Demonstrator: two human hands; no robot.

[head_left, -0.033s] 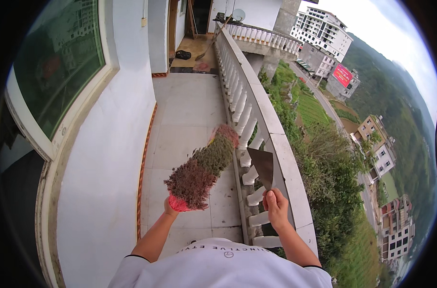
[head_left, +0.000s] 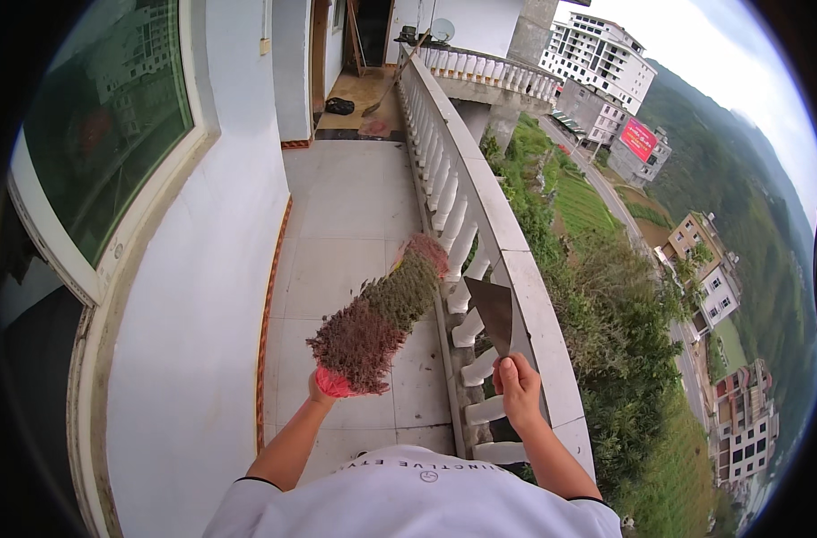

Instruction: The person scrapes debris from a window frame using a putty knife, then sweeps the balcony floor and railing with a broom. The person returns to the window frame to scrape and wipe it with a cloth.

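My left hand is closed at the near end of a long bundle of dried plants. The bundle is reddish brown near the hand and dull green farther up, with a reddish far end close to the balusters. Bright pink-red wrapping shows at the near end, and the fingers are partly hidden behind it. My right hand grips a broad-bladed tool like a cleaver or scraper. Its flat dark blade points up and away, apart from the bundle, and its handle is hidden in my fist.
A white balustrade runs along the right of the tiled balcony floor. To the left stand a white wall and a framed window. A black bag and a broom are at the far end.
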